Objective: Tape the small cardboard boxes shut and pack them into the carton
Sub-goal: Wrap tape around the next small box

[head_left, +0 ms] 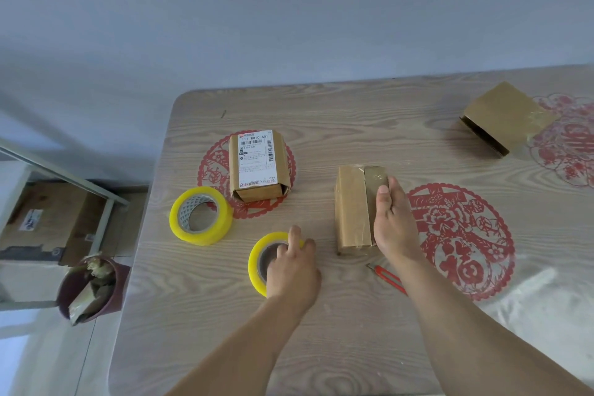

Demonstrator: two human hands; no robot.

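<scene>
A small brown cardboard box (352, 209) lies in the middle of the wooden table (353, 112). My right hand (393, 219) lies over its right side with the thumb along the top seam. My left hand (294, 267) grips a yellow tape roll (258, 259) lying near the table's front, fingers curled into its core. A second, larger yellow tape roll (201, 215) stands to the left. A box with a white shipping label (257, 164) sits behind it. Another brown box (504, 117), open at one end, lies at the far right.
A red utility knife (387, 278) lies just under my right forearm. Red paper-cut decorations (466, 235) lie under the table's clear cover. On the floor to the left are a dark bin with scraps (93, 289) and a large cardboard carton (48, 222) beneath a metal frame.
</scene>
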